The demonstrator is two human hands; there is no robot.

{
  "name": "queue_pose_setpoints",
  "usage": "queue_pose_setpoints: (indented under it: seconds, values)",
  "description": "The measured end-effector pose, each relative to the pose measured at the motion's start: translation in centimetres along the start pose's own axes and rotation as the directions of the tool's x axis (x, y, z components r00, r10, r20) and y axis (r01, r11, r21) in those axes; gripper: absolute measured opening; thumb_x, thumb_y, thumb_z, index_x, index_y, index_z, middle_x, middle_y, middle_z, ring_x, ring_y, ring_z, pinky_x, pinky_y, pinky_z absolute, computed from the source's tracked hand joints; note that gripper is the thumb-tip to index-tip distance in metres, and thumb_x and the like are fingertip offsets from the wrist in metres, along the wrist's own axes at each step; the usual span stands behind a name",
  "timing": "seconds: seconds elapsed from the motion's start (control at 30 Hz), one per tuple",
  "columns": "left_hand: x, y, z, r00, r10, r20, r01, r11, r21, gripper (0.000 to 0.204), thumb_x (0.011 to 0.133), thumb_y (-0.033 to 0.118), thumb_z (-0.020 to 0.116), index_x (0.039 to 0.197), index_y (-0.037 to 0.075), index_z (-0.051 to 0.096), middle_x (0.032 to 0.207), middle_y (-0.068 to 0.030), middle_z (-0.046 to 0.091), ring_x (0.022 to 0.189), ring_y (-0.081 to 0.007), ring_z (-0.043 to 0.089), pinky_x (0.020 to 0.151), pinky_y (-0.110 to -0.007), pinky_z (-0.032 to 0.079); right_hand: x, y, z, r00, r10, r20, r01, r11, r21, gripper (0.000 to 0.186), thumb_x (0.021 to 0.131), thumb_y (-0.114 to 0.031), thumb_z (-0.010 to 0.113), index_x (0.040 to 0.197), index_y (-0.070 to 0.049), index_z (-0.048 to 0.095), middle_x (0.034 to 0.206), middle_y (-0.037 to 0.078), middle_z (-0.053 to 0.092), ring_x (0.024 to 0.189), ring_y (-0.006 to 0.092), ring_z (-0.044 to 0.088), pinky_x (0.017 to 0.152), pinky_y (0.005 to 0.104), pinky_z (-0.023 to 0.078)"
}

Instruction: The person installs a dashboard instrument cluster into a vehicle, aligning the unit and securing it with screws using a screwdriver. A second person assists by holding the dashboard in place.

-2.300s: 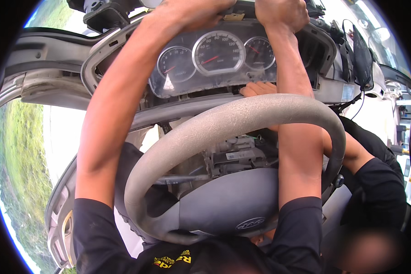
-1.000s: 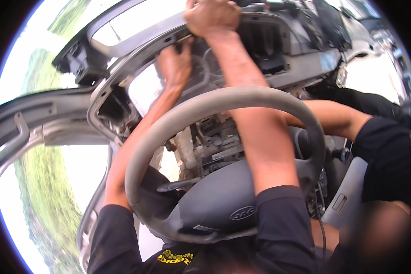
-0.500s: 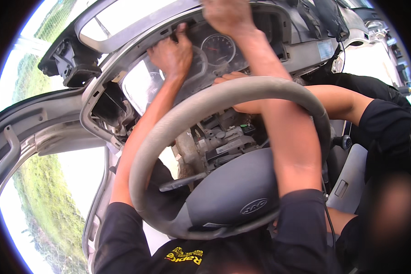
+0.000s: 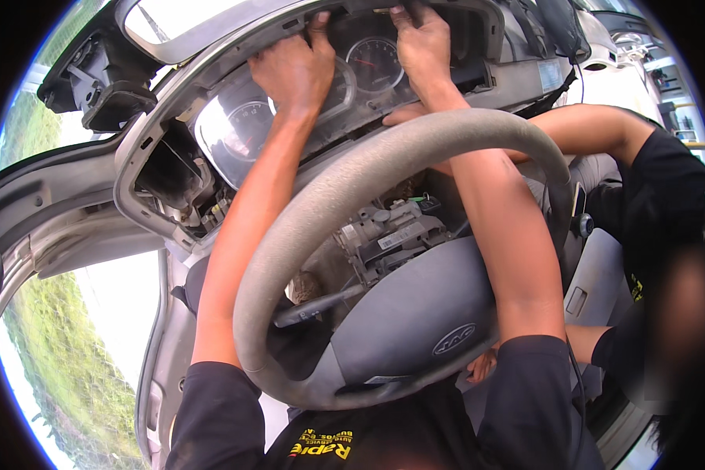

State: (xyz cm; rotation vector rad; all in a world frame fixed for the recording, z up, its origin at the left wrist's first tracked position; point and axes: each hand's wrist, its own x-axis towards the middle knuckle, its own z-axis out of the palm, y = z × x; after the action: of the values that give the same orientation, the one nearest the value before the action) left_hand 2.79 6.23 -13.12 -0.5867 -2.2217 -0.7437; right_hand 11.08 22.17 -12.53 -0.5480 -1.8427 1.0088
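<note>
The instrument cluster (image 4: 341,117), with round dials under a clear cover, sits inside the grey dashboard surround (image 4: 204,92). My left hand (image 4: 296,77) grips its upper edge left of centre, thumb up and the other fingers curled. Further right, my right hand (image 4: 426,53) closes on the same upper edge, its fingertips partly hidden at the surround. Between my forearms and below the cluster stands the steering wheel (image 4: 352,168); my right forearm passes behind its rim. Another person's hand (image 4: 403,117) touches the cluster's lower edge, mostly hidden by my right wrist and the wheel.
The exposed steering column (image 4: 395,235) and a stalk (image 4: 317,307) show through the wheel. At right a co-worker's dark sleeve (image 4: 666,188) reaches in; their other hand (image 4: 482,365) is near the wheel's lower rim. A loose black vent piece (image 4: 106,86) is at upper left. A cable (image 4: 578,368) hangs at right.
My right hand has come down from above the surround onto the cluster's upper edge. My left hand stays at the upper left part. The co-worker's fingers at the lower edge are now more hidden.
</note>
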Motion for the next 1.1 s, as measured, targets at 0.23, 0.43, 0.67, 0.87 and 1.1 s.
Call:
queue_pose_setpoints:
  seconds: [0.23,0.43,0.67,0.87,1.1]
  values:
    - [0.6,-1.2,-1.0,0.994,0.111,-0.02,-0.112,0.99,-0.081,0.076,0.107,0.059,0.044,0.081,-0.002,0.081,0.08,-0.0267,0.074,0.082,-0.0455,0.073,0.089,-0.052,0.053,0.5,0.7,0.1,0.99,0.084,0.11,-0.096,0.99,0.104,0.044,0.111,-0.033,0.055,0.12,0.007,0.069,0.108,0.026,0.075,0.101,0.0378,0.072,0.092,0.0445,0.051]
    - [0.7,-2.3,-3.1,0.969,0.134,0.209,-0.13,0.991,-0.034,0.065,0.108,0.051,0.049,0.076,0.003,0.078,0.071,-0.0218,0.071,0.07,-0.0441,0.071,0.068,-0.053,0.055,0.2,1.8,1.3,0.997,0.042,0.063,-0.038,0.997,-0.066,0.044,0.111,-0.038,0.052,0.12,0.001,0.07,0.103,0.025,0.074,0.098,0.0418,0.07,0.09,0.0478,0.05]
    - [1.3,-1.5,-4.2,0.927,0.087,0.364,-0.048,0.992,-0.114,0.073,0.11,0.053,0.044,0.067,0.001,0.073,0.067,-0.0229,0.068,0.068,-0.0468,0.068,0.07,-0.053,0.054,-1.9,1.7,-1.1,0.982,-0.032,0.188,0.038,0.999,-0.028,0.051,0.111,-0.045,0.05,0.143,-0.006,0.058,0.132,0.023,0.068,0.124,0.0409,0.063,0.106,0.044,0.046]
    - [2.9,-1.8,-6.2,0.781,0.126,0.612,-0.033,0.986,-0.162,0.076,0.11,0.057,0.04,0.083,-0.004,0.074,0.084,-0.0307,0.071,0.085,-0.0494,0.07,0.085,-0.055,0.053,-1.0,1.3,-2.7,0.936,-0.034,0.35,0.104,0.978,-0.183,0.05,0.111,-0.031,0.05,0.153,-0.004,0.046,0.136,0.032,0.063,0.133,0.0453,0.058,0.11,0.0484,0.045]
    - [3.0,-2.8,-6.7,0.731,0.137,0.668,0.027,0.973,-0.228,0.074,0.111,0.059,0.036,0.105,-0.003,0.075,0.106,-0.0328,0.072,0.103,-0.0509,0.068,0.097,-0.055,0.051,-1.7,-6.9,-3.9,0.802,0.213,0.558,0.351,0.588,-0.729,0.048,0.105,-0.036,0.058,0.131,0.005,0.056,0.111,0.03,0.073,0.099,0.0517,0.072,0.089,0.0578,0.057]
